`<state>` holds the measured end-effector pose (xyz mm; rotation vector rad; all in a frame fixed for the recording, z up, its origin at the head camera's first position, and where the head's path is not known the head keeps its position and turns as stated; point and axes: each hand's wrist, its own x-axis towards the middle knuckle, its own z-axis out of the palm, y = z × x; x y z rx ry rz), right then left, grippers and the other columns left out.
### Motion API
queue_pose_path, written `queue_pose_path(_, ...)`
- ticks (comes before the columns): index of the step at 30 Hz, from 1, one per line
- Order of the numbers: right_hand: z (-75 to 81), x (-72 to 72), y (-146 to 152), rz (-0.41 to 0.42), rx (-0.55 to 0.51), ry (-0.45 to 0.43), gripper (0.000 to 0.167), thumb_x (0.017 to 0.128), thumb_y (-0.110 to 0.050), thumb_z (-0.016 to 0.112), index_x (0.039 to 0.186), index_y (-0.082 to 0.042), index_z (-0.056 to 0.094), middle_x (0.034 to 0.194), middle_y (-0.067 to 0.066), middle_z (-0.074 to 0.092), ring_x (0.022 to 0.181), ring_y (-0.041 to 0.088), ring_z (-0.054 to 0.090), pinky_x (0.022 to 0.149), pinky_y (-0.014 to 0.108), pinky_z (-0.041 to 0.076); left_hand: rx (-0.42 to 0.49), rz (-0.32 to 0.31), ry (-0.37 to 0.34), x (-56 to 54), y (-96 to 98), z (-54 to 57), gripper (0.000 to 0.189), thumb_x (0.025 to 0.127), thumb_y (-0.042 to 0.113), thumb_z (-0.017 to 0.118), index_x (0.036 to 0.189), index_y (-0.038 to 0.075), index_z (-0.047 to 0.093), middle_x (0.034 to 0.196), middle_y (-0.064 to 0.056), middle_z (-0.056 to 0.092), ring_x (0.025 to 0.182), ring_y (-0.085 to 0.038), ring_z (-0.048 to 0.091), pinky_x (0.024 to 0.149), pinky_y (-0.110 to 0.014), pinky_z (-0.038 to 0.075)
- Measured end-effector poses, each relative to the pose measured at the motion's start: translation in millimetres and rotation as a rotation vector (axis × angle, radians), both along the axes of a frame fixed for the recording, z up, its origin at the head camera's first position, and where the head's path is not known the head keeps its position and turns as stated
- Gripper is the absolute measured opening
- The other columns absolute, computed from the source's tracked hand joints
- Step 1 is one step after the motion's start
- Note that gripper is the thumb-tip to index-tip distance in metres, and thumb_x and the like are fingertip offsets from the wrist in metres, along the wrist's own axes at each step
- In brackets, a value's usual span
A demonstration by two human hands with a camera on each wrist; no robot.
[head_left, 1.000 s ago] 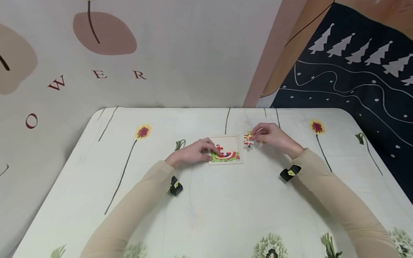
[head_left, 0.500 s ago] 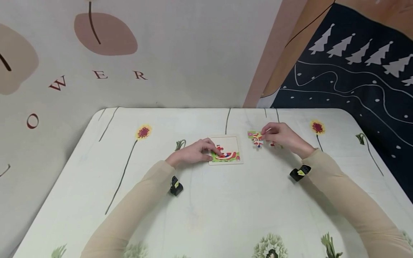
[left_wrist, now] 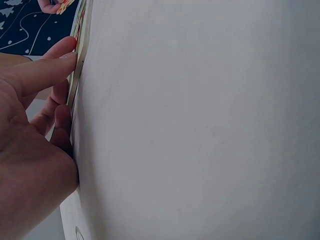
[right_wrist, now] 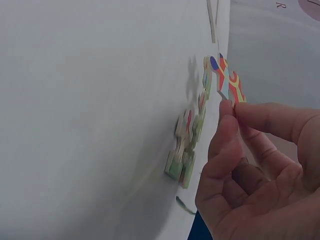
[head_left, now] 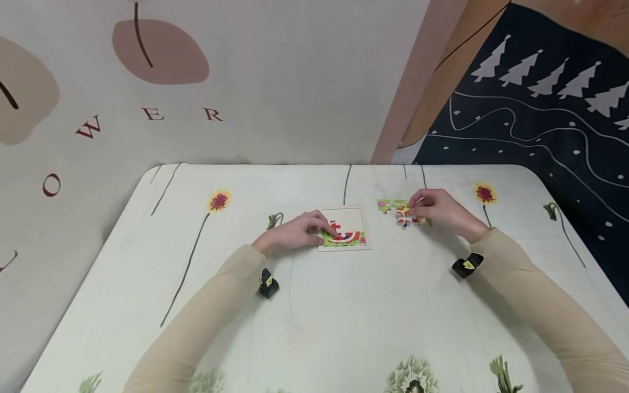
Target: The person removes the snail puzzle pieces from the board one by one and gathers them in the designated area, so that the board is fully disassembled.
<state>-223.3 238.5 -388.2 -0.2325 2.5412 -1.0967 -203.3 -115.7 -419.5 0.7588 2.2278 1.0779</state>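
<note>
Floral tablecloth (head_left: 314,327) under puzzle tray (head_left: 352,219), pieces (head_left: 346,240) along its near side

We are facing a pale wall (head_left: 295,82) with brownish-red letters (head_left: 153,113), and on the right we are seeing a dark blue backdrop (head_left: 545,120) with white trees (head_left: 490,63), beyond a white, flower-printed worktop (head_left: 334,316).

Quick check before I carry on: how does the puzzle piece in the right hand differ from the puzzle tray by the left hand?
Pose: the puzzle piece is pinched above the table by the right hand; the puzzle tray lies flat, touched by the left hand.
Size: the piece is much smaller than the tray.
Outline: the piece is irregular, the tray squarish.
Shared: both show red and blue, the tray's on its fitted pieces.
</note>
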Motion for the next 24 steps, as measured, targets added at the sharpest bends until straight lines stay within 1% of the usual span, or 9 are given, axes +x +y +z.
queue_pose_path(6,-1.2,-0.6,4,0.003,0.017,-0.029,0.025,0.095,-0.016,0.065,0.112,0.002,0.062,0.1,0.014,0.071,0.082,0.016,0.054,0.068,0.028,0.042,-0.002,0.002,-0.005,-0.5,-0.2,-1.2,0.032,0.092,0.001,0.061,0.121,0.011,0.072,0.128,-0.01,0.053,0.125,-0.026,0.041,0.107,-0.041,0.032)
queue_pose_path(10,-3.9,-1.6,6,0.008,0.014,-0.038,0.024,0.096,-0.013,0.063,0.113,0.004,0.062,0.099,0.014,0.071,0.08,0.015,0.052,0.067,0.027,0.04,-0.005,0.002,-0.005,-0.2,-0.1,-1.0,0.032,0.093,0.001,0.061,0.121,0.012,0.072,0.128,-0.01,0.053,0.126,-0.027,0.041,0.108,-0.043,0.031)
queue_pose_path(13,-6.9,-2.2,6,0.007,0.014,-0.034,0.022,0.095,-0.011,0.062,0.111,0.004,0.062,0.098,0.012,0.07,0.08,0.015,0.051,0.067,0.026,0.04,-0.007,0.0,0.0,0.3,0.0,-0.4,0.032,0.093,0.002,0.061,0.121,0.012,0.072,0.128,-0.009,0.053,0.125,-0.027,0.04,0.109,-0.044,0.03)
queue_pose_path(19,-12.4,-3.0,6,-0.007,0.027,-0.027,0.022,0.095,-0.015,0.065,0.109,0.002,0.064,0.091,0.007,0.066,0.075,0.013,0.049,0.063,0.026,0.038,-0.001,-0.005,0.004,-0.1,-0.1,-1.1,0.032,0.093,0.001,0.061,0.121,0.011,0.072,0.127,-0.01,0.053,0.125,-0.026,0.041,0.107,-0.042,0.031)
queue_pose_path(24,-13.5,-3.0,5,-0.003,0.029,-0.01,0.021,0.095,-0.014,0.065,0.108,0.002,0.064,0.09,0.008,0.065,0.074,0.013,0.049,0.063,0.026,0.039,-0.003,-0.001,0.005,-0.5,-0.4,-1.3,0.032,0.093,0.002,0.061,0.121,0.012,0.072,0.126,-0.008,0.053,0.124,-0.026,0.041,0.107,-0.042,0.031)
